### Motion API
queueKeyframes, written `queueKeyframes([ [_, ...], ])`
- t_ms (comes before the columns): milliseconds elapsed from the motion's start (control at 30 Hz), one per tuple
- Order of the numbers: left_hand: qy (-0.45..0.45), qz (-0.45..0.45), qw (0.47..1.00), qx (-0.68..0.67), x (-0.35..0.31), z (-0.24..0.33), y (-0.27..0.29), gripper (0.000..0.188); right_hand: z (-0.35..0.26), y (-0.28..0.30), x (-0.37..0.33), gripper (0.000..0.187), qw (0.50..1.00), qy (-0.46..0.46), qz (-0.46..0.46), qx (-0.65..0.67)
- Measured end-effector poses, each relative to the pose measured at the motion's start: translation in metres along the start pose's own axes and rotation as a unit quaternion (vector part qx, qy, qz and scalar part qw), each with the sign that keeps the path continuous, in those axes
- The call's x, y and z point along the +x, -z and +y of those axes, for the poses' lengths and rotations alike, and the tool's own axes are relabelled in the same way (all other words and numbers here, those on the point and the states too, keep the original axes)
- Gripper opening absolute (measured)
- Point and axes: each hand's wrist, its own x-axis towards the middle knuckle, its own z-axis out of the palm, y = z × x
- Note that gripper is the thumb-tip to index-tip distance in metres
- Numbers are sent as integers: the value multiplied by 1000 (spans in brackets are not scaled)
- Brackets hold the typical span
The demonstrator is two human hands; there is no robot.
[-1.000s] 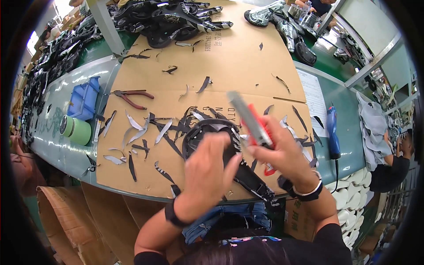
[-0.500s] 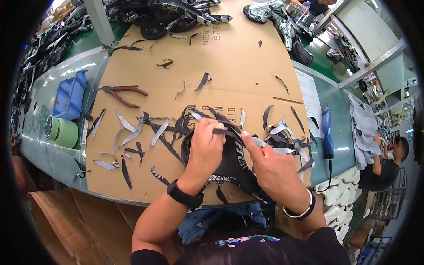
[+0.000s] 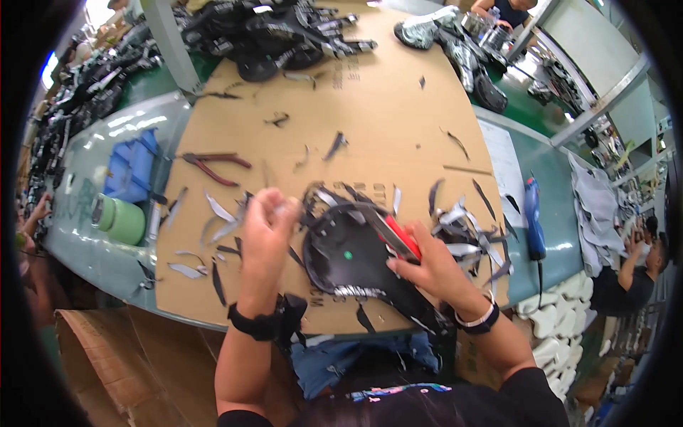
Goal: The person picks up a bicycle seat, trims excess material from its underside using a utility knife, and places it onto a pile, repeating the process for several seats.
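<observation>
A black bicycle saddle (image 3: 345, 249) lies underside up on a cardboard sheet (image 3: 384, 114), its narrow end toward my body and a green dot on its hollow inside. My right hand (image 3: 434, 267) grips a red-handled utility knife (image 3: 404, 242), the grey blade slanting over the saddle's far right rim. Off the saddle's left side, my left hand (image 3: 269, 228) is raised with its fingers curled together. Blur hides what those fingers hold, if anything. Black and grey trimmed strips (image 3: 455, 213) lie scattered on both sides of the saddle.
Red-handled pliers (image 3: 213, 165) lie at the left, near a blue bin (image 3: 133, 167) and a green container (image 3: 121, 219). A blue corded tool (image 3: 533, 217) rests at the right. More black saddles (image 3: 284, 35) are piled at the far edge. Another person (image 3: 633, 277) sits at the far right.
My left hand has pulled away from the saddle's rim to the left. My right hand has lifted slightly, so the knife and the saddle's hollow inside now show.
</observation>
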Motion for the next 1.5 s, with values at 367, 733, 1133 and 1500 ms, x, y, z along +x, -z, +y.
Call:
queueKeyframes([
  [367, 79, -44, 995, -43, 127, 81, -4, 34, 11, 128, -37, 34, 929, -5, 353, 107],
  [733, 38, -214, 967, 137, 201, 55, -68, 35, 86, 267, 99, 35, 957, -3, 284, 50],
  [1133, -407, -61, 452, 791, 361, -20, -191, 36, 217, 303, 332, 43, 821, -109, 456, -327],
  [1500, -421, 80, 372, 823, 457, -11, -79, 31, 217, 293, 351, 40, 793, 4, 426, -435],
])
